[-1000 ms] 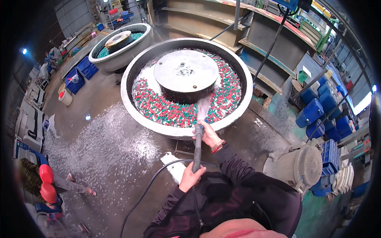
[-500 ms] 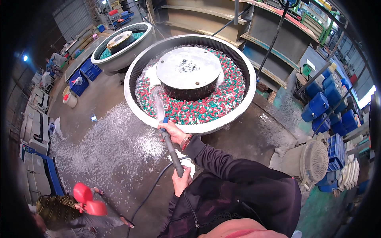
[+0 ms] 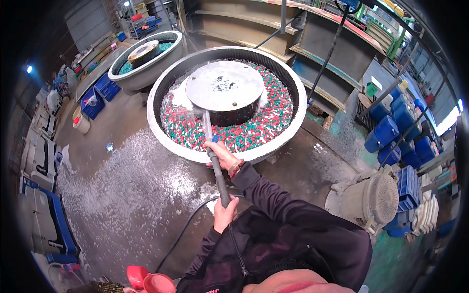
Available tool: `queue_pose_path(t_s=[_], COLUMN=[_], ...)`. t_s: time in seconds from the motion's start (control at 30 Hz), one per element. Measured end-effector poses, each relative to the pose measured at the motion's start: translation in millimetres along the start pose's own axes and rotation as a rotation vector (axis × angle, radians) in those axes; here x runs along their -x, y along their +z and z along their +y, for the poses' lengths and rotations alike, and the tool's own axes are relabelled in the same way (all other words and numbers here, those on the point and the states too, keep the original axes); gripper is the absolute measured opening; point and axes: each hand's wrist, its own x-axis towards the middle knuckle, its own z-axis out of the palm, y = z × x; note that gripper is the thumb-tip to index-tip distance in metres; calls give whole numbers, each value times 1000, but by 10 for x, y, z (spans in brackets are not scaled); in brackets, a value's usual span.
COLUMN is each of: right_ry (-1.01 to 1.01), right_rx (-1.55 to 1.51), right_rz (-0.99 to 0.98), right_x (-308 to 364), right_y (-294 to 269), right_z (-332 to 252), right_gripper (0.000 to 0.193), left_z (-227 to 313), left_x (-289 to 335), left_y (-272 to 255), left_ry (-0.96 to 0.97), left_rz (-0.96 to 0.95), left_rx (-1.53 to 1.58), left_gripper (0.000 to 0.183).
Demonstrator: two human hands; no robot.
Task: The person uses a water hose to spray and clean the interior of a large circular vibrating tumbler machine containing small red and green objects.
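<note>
Both my hands are closed around a grey hose wand [image 3: 219, 177] with a blue fitting near its tip. My right hand [image 3: 224, 154], with a red bead bracelet at the wrist, grips it near the front. Lower down, my left hand [image 3: 225, 215] wraps its rear end. A stream of water [image 3: 207, 124] shoots from the tip into a large round tub [image 3: 155, 128], just beyond my right hand. Small red, green and white pieces [image 3: 234, 136] fill the tub around a central drum with a flat metal lid [image 3: 224, 100].
A dark hose [image 3: 183, 233] trails across the wet floor [image 3: 122, 190]. Behind left stands a second tub [image 3: 128, 82] with teal pieces. At lower left a partly visible person holds red bowl-shaped containers [image 3: 159, 283]. Blue drums [image 3: 382, 133] and a beige machine [image 3: 354, 198] stand to the right.
The wand tip and water stream have swung right, toward the central drum. The other person with the red containers has moved right and nearer, mostly out of view. My view has shifted slightly.
</note>
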Motion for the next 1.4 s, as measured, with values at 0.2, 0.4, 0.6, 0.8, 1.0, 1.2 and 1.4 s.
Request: queue_pose_path(t_s=[0.2, 0.4, 0.6, 0.8, 1.0, 1.2, 1.4], right_ry=[74, 139, 105, 0, -19, -23, -164], right_rx=[-137, -151, -184, -140, -156, -164, -151], right_rz=[-169, -422, -532, -317, -373, -321, -289], right_x=[-250, -38, 38, 148, 133, 3, -41], right_y=[-169, -101, -247, -97, 175, 559, 910], right_z=[249, 131, 225, 206, 340, 576, 538], right_gripper=[18, 7, 12, 11, 22, 12, 17], left_z=[-78, -285, -470, -377, -307, -196, -129], left_x=[94, 241, 286, 391, 498, 488, 393], left_y=[75, 215, 295, 195, -118, -682, -1013], left_ry=[15, 90, 152, 188, 229, 192, 377], left_rz=[40, 99, 133, 68, 68, 44, 150], left_rx=[-22, 93, 81, 81, 25, 11, -148], left_gripper=[14, 16, 20, 29, 41, 31, 18])
